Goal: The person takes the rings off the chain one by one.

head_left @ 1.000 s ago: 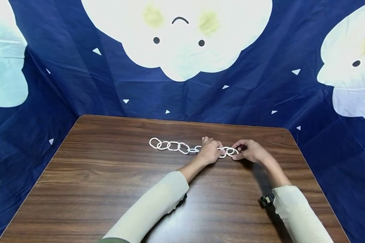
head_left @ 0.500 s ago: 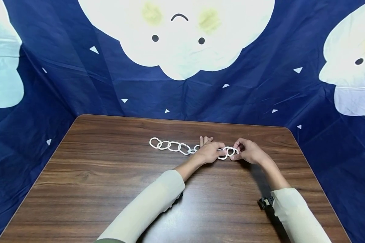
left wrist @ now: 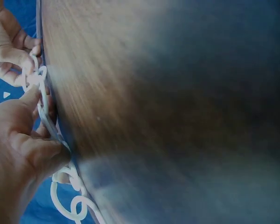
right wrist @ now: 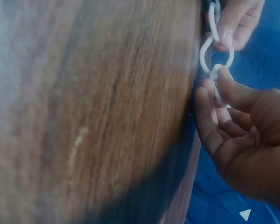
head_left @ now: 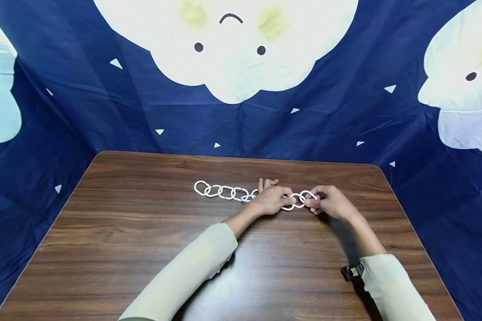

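Observation:
A chain of white plastic links [head_left: 207,190] runs left to right across the far half of the table. My left hand [head_left: 271,199] covers the chain's middle, its thumb and index finger pinching a link close to the right end. The back of this hand fills the lower left of the left wrist view. On the right, my right hand [head_left: 332,203] pinches the end link [head_left: 306,192] between thumb and fingertips. In the right wrist view this end link [right wrist: 216,83] passes through the neighbouring link [right wrist: 203,56], which the left hand's fingertips touch.
The wooden table [head_left: 116,249] has rounded far corners. Behind it and at both sides hangs a dark blue cloth [head_left: 201,120] with white clouds and small triangles. A small black device [head_left: 351,271] sits at the right sleeve's cuff.
My right hand has shifted its grip, from fingers spread around the end link to a pinch with the thumb in front. The end link now sits more tilted. The head view has shifted slightly.

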A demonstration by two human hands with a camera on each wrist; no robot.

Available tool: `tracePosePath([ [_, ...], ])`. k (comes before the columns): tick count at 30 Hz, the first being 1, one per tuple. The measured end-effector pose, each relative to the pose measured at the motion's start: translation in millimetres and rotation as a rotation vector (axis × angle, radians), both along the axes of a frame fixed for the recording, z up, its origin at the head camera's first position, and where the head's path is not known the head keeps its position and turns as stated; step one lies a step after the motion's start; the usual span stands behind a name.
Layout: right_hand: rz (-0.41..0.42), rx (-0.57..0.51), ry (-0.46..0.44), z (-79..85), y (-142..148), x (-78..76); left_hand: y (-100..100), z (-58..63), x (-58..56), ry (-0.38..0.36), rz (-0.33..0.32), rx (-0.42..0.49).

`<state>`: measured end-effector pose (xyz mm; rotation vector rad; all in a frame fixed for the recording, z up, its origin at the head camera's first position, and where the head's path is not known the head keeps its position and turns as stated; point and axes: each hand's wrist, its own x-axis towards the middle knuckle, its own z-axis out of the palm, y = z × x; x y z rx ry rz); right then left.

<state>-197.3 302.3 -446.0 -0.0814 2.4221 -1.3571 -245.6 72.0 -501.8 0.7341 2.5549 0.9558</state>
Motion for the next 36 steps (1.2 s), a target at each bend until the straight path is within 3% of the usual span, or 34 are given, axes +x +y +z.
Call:
tracePosePath([
  [4,-0.036,-0.085,-0.011,-0.5,0,4.7,-6,0.8,1.5,0.021,-0.013,0.011],
  [15,-0.122,-0.064,0.1,-8.1,-13,9.7,-15,0.5,1.4,0.028,-0.066,0.071],
  [24,-0.151,0.028,0.171,-8.5,-21,7.2,-13,-7.4,-3.9,0.045,-0.079,0.067],
  [36,-0.18,0.116,0.139,3.8,-31,-0.5,-15,-6.0,-6.0,0.005,-0.087,0.08],
])
